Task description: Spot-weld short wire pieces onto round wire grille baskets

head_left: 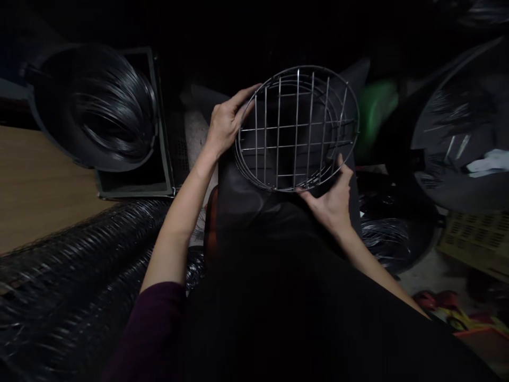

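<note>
A round steel wire basket [296, 127] with a grid of straight wires across its circular rim rests tilted over my lap. My left hand [226, 121] grips the rim on the left side, its fingers curled over the wires. My right hand [330, 199] holds the rim at the lower right, with the thumb raised inside the grid. A dark purple sleeve [149, 331] covers my left forearm near the bottom of the view.
Black wire coils sit in a round holder [95, 106] at upper left and another [453, 132] at right. A roll of black mesh [71, 265] lies at lower left beside a wooden board [40, 185]. A yellow crate [477, 239] stands at right.
</note>
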`<state>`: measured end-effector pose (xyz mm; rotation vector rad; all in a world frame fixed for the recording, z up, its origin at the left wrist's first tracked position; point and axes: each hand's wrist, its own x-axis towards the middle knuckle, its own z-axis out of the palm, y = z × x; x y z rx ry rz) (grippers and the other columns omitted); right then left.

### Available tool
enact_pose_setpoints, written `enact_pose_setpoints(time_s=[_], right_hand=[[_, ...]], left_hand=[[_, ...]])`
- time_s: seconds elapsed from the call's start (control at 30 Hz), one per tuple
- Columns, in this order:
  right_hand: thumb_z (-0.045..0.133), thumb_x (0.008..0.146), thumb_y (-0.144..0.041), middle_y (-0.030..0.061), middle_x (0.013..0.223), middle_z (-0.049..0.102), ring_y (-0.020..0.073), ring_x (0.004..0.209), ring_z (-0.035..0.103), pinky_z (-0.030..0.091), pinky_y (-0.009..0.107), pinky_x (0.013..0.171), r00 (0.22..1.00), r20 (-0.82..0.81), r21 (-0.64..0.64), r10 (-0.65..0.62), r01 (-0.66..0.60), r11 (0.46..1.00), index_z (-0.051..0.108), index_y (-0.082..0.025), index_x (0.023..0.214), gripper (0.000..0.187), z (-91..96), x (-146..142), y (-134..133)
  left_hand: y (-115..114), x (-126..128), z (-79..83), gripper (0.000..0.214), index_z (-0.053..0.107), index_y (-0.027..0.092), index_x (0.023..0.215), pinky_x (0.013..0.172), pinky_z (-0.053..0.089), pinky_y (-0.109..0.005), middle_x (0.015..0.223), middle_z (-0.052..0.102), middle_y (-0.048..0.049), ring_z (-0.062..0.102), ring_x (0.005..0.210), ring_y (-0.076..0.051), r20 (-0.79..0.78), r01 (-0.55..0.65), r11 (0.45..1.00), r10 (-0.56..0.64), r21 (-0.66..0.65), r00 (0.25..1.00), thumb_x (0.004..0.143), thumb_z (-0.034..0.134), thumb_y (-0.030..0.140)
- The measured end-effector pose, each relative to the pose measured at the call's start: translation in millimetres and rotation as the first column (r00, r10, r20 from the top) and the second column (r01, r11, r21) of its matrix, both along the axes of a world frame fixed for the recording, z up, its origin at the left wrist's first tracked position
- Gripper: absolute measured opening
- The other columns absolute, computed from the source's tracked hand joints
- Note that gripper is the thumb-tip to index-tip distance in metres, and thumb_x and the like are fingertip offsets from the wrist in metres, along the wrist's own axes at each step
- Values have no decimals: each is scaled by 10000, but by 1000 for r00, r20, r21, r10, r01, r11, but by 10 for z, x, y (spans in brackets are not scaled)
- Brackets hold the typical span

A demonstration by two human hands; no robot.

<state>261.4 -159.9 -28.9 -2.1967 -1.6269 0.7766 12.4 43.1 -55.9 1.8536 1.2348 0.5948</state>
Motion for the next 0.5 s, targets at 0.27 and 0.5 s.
enact_pose_setpoints(time_s=[0.27,0.5], right_hand=[[741,707,-617,203,1508,419,337,1396,428,372,547,1150,976,-210,60,-61,75,995,284,-153,1542,1059,11,35,86],[483,940,-375,118,1159,695,216,1065,647,497,400,998,933,-73,287,-351,357,889,672,-140,1154,370,56,1819,829]], left_hand=[[-81,19,180,646,641,278,1307,1128,453,-411,1323,666,-35,586,1293,-270,35,-87,996,86,28,996,928,363,721],[175,-178,467,464,520,649,1281,1209,380,-499,1337,536,333,477,1393,-310,208,-84,923,173,-377,963,824,501,729]])
